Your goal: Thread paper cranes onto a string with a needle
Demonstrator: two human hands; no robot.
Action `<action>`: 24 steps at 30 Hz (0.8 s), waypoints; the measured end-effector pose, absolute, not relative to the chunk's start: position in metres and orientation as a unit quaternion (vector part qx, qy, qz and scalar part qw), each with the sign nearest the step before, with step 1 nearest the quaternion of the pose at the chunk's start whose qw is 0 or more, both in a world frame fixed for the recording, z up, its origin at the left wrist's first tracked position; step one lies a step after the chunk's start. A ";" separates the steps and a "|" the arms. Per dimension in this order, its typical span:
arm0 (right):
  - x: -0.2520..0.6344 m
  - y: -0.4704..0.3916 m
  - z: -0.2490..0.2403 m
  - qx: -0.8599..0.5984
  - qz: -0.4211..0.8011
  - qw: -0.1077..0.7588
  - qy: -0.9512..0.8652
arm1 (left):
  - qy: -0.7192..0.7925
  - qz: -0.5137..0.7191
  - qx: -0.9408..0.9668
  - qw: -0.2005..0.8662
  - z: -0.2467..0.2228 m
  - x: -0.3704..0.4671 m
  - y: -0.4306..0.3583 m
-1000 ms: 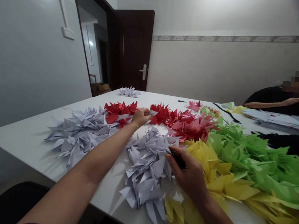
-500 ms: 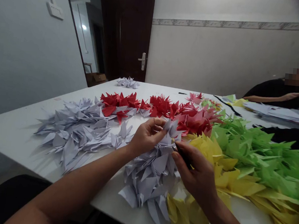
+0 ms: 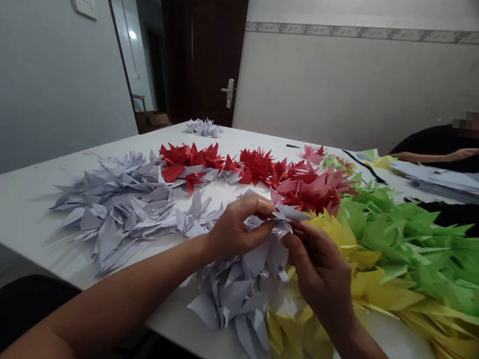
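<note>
My left hand (image 3: pixel 241 227) pinches a folded white paper piece (image 3: pixel 285 213) between thumb and fingers. From the right, my right hand (image 3: pixel 322 266) grips the same piece at its other side, fingers closed. Below both hands lies a heap of white folded papers (image 3: pixel 232 292). Yellow folded papers (image 3: pixel 385 292) lie beside and beneath my right hand, and green ones (image 3: pixel 411 241) are piled beyond them. A larger white heap (image 3: pixel 122 208) spreads out at the left. Red folded papers (image 3: pixel 195 157) and pink ones (image 3: pixel 315 189) lie farther back.
The white table (image 3: pixel 21 203) reaches towards a dark door (image 3: pixel 201 46). At the right back a person in black (image 3: pixel 425 142) sits behind a stack of papers (image 3: pixel 446 181). Black cord-like material (image 3: pixel 460 219) lies near the right edge. A small white cluster (image 3: pixel 205 127) sits at the far end.
The dark tool earlier in my right hand no longer shows. My right fingers have come up onto the white piece, which now lies more level between both hands. The view has shifted slightly.
</note>
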State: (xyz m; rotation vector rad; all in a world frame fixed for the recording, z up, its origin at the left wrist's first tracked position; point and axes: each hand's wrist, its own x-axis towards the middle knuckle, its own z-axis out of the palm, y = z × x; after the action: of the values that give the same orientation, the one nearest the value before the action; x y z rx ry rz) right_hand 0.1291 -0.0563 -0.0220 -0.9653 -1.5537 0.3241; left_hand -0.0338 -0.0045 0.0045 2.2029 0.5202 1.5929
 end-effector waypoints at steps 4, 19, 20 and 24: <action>0.130 -0.054 -0.022 -0.426 0.108 0.598 -0.670 | 0.164 0.559 0.803 0.128 0.009 -0.033 -0.007; 0.131 -0.056 -0.021 -0.436 0.074 0.593 -0.673 | 0.200 0.576 0.736 0.294 0.004 -0.029 -0.006; 0.131 -0.056 -0.022 -0.434 0.075 0.597 -0.670 | 0.208 0.586 0.699 0.354 0.003 -0.027 -0.006; 0.130 -0.058 -0.022 -0.425 0.073 0.596 -0.677 | 0.257 0.578 0.529 0.566 0.010 -0.023 -0.003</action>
State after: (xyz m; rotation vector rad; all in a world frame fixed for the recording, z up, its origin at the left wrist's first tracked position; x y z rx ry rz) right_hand 0.1305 -0.0579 -0.0225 -0.9857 -1.5728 0.1705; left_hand -0.0230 -0.0033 0.0099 1.2425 0.6043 1.3580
